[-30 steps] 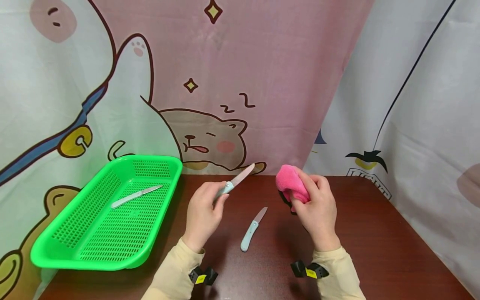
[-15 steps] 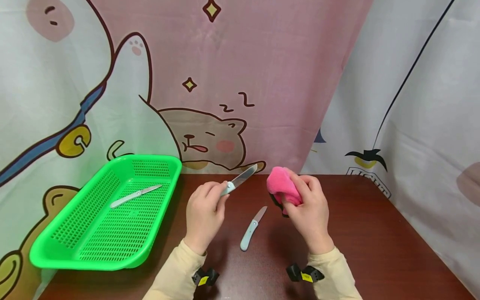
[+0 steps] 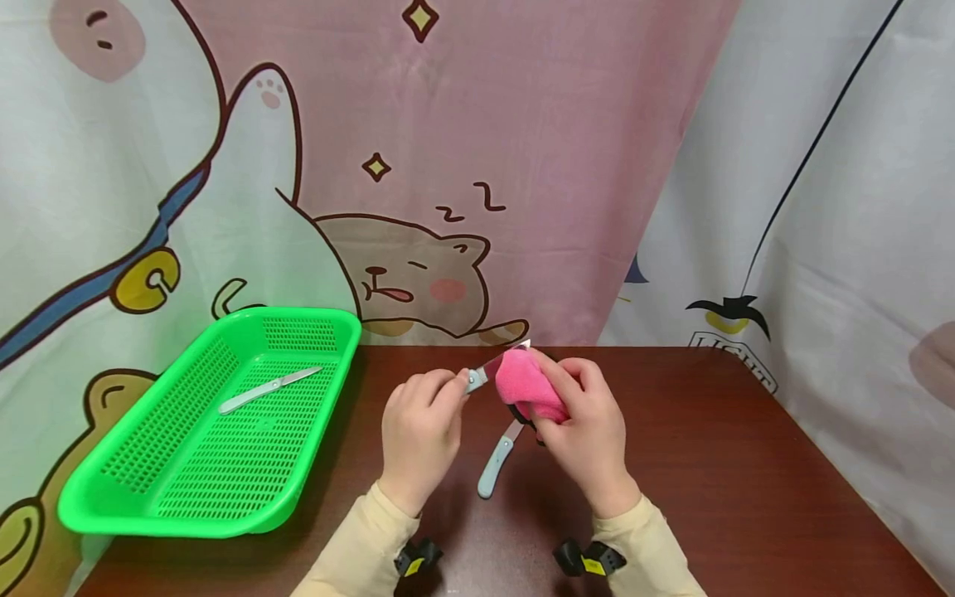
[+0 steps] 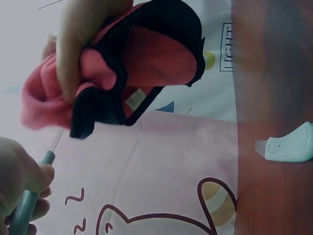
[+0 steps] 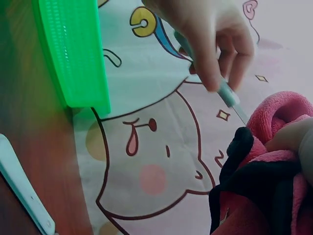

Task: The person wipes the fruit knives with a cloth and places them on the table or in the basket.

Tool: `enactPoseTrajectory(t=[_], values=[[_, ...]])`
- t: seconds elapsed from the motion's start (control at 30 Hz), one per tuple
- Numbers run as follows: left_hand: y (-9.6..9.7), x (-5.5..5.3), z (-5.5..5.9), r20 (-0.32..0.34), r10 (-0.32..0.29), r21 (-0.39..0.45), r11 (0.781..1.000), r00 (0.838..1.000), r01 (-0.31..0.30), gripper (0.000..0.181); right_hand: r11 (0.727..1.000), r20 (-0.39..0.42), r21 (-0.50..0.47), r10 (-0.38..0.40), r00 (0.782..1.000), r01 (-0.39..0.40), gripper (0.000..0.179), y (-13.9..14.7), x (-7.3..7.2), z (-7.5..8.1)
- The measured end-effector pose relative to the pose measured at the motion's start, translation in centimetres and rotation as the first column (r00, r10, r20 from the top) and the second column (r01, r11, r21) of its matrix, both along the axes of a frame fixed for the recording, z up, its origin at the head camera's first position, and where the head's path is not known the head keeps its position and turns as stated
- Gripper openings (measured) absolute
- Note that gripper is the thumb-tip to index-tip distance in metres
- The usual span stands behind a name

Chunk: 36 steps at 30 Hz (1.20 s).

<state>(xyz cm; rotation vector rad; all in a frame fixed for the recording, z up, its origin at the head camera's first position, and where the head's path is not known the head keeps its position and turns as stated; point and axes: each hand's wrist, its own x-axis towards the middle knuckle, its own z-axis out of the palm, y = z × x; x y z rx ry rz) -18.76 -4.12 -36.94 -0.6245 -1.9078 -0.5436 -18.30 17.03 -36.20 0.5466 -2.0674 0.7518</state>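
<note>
My left hand [image 3: 421,435] grips the pale blue-green handle of a small knife [image 3: 476,380], its blade angled up to the right. In my right hand [image 3: 589,431] is a bunched pink cloth [image 3: 525,383] with black edging, pinched between thumb and fingers. The cloth lies against the blade and covers its middle; only the tip shows above. A second knife [image 3: 496,468] lies on the table below the hands, its blade tip hidden behind the cloth. In the left wrist view the cloth [image 4: 161,58] hangs with a loose black-edged fold and a white label.
A green perforated basket [image 3: 294,497] stands at the left of the table, with one knife [image 3: 270,390] lying in it. The dark brown table [image 3: 731,464] ends at a printed curtain [image 3: 567,166] behind.
My right hand has moved left with the cloth, which now meets the knife blade. My left hand has shifted slightly right with the knife. The other knives have stayed where they lay.
</note>
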Motion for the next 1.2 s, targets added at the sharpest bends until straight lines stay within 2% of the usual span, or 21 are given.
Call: enactPoseTrajectory(t=[0.3,0.43,0.57,0.63,0.83,0.97,1.1,1.2], values=[[1.0,0.2,-0.4,-0.060,0.031,-0.046,0.998,0.998,-0.034,0.012,0.996,-0.064,0.091,0.000,0.998,0.006,0.064,-1.0,0.0,-0.7],[1.1,0.2,-0.6,-0.062,0.031,-0.054,0.998,0.998,-0.034,0.009,0.993,-0.051,0.113,-0.010,0.999,0.016,0.062,-1.1,0.0,-0.8],[1.2,0.3,-0.7,-0.069,0.028,-0.052,0.998,0.997,-0.031,0.007,0.994,-0.017,0.111,-0.017,1.000,0.019,0.062,-0.9,0.0,-0.8],[1.2,0.3,-0.6,-0.077,0.025,-0.046,0.999,0.997,-0.029,0.007,0.994,-0.024,0.104,-0.026,0.999,0.029,0.063,-0.7,-0.1,-0.8],[1.3,0.2,-0.6,-0.109,0.006,-0.025,1.000,0.994,-0.009,0.007,0.992,-0.028,0.077,-0.099,0.995,0.101,0.069,0.5,-0.8,-0.6],[1.4,0.2,-0.6,-0.101,-0.006,-0.022,1.000,0.995,0.004,0.007,0.988,-0.003,0.050,-0.143,0.990,0.143,0.068,1.6,-1.1,-0.4],[1.4,0.4,-0.5,-0.069,-0.012,-0.025,1.000,0.998,0.010,0.009,0.985,-0.008,0.038,-0.169,0.986,0.169,0.066,2.4,-1.3,-0.2],[1.4,0.3,-0.6,-0.074,-0.020,-0.015,1.000,0.997,0.019,0.009,0.983,-0.016,0.028,-0.182,0.983,0.182,0.064,2.8,-1.4,-0.1]])
